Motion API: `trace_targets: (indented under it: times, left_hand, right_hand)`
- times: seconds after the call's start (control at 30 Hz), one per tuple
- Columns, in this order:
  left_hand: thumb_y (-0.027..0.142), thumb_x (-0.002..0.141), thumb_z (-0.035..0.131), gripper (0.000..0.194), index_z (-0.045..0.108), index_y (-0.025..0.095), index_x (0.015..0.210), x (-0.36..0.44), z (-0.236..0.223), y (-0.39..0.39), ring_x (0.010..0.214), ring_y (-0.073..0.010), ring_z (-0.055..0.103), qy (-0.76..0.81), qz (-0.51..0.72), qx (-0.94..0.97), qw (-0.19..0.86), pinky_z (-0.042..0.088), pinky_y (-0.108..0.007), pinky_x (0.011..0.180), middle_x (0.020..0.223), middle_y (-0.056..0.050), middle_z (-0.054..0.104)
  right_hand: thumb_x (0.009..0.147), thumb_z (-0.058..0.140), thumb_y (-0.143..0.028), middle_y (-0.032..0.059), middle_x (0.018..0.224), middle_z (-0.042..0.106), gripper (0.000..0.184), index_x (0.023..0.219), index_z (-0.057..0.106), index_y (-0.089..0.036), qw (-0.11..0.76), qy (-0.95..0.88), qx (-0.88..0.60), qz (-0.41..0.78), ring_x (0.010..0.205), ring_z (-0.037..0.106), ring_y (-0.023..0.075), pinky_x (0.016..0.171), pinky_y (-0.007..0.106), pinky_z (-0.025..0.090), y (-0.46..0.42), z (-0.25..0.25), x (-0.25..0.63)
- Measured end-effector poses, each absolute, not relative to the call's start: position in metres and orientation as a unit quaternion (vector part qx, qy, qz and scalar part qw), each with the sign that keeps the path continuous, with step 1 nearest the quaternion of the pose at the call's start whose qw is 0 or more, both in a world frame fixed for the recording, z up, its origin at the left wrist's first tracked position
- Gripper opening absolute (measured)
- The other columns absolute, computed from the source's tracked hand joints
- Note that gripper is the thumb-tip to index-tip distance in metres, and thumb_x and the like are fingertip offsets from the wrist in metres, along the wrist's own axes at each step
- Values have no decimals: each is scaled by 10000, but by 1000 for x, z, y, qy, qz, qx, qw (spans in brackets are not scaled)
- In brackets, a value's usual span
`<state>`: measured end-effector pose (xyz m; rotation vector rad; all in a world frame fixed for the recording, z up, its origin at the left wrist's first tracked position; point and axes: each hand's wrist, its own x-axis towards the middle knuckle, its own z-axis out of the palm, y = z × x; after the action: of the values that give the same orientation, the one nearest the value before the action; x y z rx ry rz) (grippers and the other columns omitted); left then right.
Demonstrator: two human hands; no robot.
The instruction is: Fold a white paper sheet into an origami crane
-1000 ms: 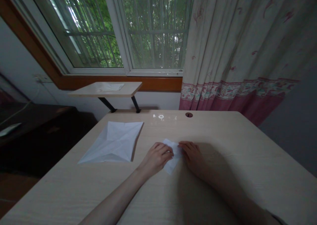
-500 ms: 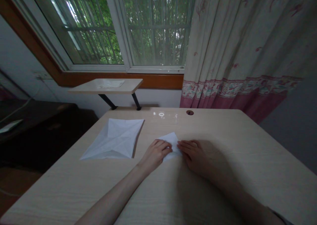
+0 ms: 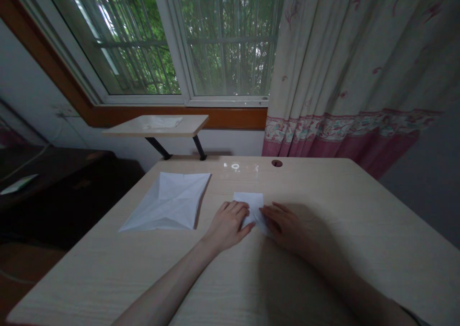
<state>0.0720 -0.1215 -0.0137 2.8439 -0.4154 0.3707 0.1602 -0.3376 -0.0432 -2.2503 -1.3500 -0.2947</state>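
Resting on the table (image 3: 323, 268), both hands press down on a small folded paper (image 3: 251, 202) near its middle. The left hand (image 3: 229, 223) lies flat with fingers together on the paper's left part; the right hand (image 3: 285, 224) lies flat with fingers slightly spread on its right edge. To the left, well apart, lies a larger creased sheet (image 3: 167, 202), unfolded.

Dim room, lit only by daylight from the window (image 3: 201, 43).
A small glare spot sits on the table (image 3: 323, 211) near its far edge; the right forearm lies in soft shadow, and straight lines bow toward the edges.
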Motion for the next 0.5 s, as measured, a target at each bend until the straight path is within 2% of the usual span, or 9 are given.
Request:
trace_targets:
  times: [0.23,0.5]
  left_hand:
    - [550,883,614,373,582,192,982,73,-13,-123,1065,-264,565,-130,122,976,127,382,-409,901,1184,-70,645]
    - [557,823,666,400,564,204,979,72,-18,-127,1031,-264,560,-104,125,976,147,390,-396,868,1134,-66,634]
  right_hand:
    - [882,474,-106,62,1059,753,322,1092,693,-215,266,-490,-824,-105,982,690,206,968,405,512,-337,-36,158]
    - [873,458,-129,54,947,761,301,1010,708,-225,264,-499,-819,-100,871,690,200,935,405,497,-338,-37,158]
